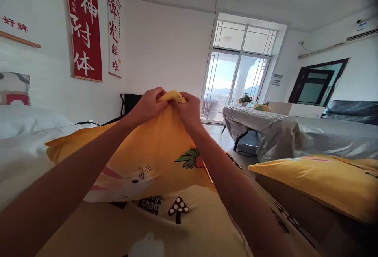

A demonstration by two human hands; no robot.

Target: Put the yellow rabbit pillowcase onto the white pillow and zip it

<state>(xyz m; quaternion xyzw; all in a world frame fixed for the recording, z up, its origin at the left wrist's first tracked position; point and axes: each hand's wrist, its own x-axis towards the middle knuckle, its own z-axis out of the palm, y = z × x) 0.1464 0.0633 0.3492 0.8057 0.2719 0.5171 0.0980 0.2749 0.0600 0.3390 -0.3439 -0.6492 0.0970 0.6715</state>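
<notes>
Ahead of me, my left hand point(150, 106) and my right hand point(190, 110) are close together, both closed on the gathered far edge of a yellow pillowcase point(159, 139). A fold of the cloth bulges up between the thumbs and fingers. The pillowcase slopes down from the hands toward me, with a white rabbit face and a red-and-green carrot or radish print on it. Whether a pillow fills it I cannot tell. Under it lies a beige bedsheet point(203, 213) printed with a mushroom and lettering.
To the right, a second yellow pillow point(319, 180) lies at the bed's side. White bedding point(32, 131) is heaped on the left. Beyond the bed stands a table under a plastic cover point(271, 129), bearing a potted plant point(245, 98). A glass door point(236, 80) is at the back.
</notes>
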